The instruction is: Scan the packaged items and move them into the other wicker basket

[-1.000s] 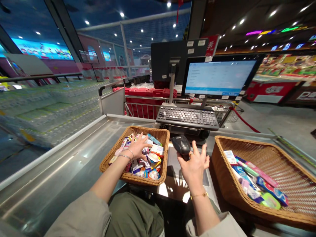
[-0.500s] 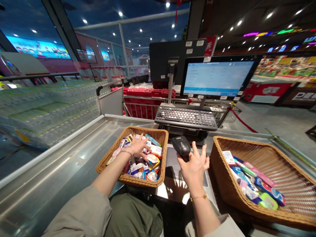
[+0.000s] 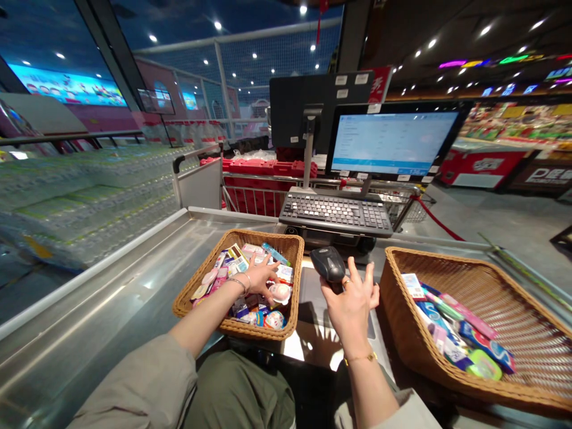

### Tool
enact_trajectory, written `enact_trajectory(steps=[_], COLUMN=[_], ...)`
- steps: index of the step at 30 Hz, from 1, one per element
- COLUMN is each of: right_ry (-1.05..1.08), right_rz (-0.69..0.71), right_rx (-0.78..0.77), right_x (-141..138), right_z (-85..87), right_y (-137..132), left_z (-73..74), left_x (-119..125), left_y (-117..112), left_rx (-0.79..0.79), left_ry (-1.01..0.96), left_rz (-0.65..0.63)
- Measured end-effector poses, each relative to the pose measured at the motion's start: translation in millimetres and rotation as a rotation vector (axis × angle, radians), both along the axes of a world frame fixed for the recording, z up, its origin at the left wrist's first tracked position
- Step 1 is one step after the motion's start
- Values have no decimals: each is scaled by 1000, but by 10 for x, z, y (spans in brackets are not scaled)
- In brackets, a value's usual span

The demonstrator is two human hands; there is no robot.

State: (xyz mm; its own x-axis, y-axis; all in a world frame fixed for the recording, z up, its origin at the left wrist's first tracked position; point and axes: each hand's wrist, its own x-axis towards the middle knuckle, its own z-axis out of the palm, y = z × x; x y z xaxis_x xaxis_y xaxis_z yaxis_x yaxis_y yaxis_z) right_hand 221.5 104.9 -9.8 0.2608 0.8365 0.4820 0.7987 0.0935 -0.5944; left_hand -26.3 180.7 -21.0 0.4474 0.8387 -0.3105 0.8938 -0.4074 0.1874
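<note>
My left hand (image 3: 258, 279) is inside the left wicker basket (image 3: 179, 305), its fingers apart over a jumble of small packaged goods. Beside its thumb lies a round white-and-pink tub (image 3: 280, 293), perhaps touched by it. Between thumb and forefinger, my right hand (image 3: 353, 301) grips a black barcode scanner (image 3: 328, 264), with its other fingers stretched up. The scanner's handle is mostly hidden by the hand. Around the left hand lie a blue packet (image 3: 276, 253), a white-and-red box (image 3: 285, 273) and a round colourful pack (image 3: 274, 320).
On the right stands another wicker basket (image 3: 527, 298) holding toothpaste-like boxes (image 3: 487, 345) and a green item (image 3: 485, 364). A keyboard (image 3: 337, 210) and a lit monitor (image 3: 393, 142) stand behind the scanner. The metal counter (image 3: 111, 322) runs along the left; a cart (image 3: 254, 196) stands beyond.
My left hand has shifted slightly within the basket, and the goods under it have moved; the round tub now shows its pinkish face. My right hand and the scanner stay where they were.
</note>
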Motion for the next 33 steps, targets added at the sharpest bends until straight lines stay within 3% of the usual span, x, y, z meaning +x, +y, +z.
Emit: enact_trajectory(steps=[15, 26, 33], right_ry=[-2, 24, 16], right_rz=[0, 15, 14], right_rx=[1, -18, -21], right_x=[2, 2, -1], right_z=[13, 9, -8], right_y=[-2, 1, 9], left_z=[52, 266, 185], left_x=[-59, 36, -58], left_y=[-25, -165, -102], left_rx=[54, 62, 138], left_ry=[-118, -177, -223], left_rz=[-14, -2, 49])
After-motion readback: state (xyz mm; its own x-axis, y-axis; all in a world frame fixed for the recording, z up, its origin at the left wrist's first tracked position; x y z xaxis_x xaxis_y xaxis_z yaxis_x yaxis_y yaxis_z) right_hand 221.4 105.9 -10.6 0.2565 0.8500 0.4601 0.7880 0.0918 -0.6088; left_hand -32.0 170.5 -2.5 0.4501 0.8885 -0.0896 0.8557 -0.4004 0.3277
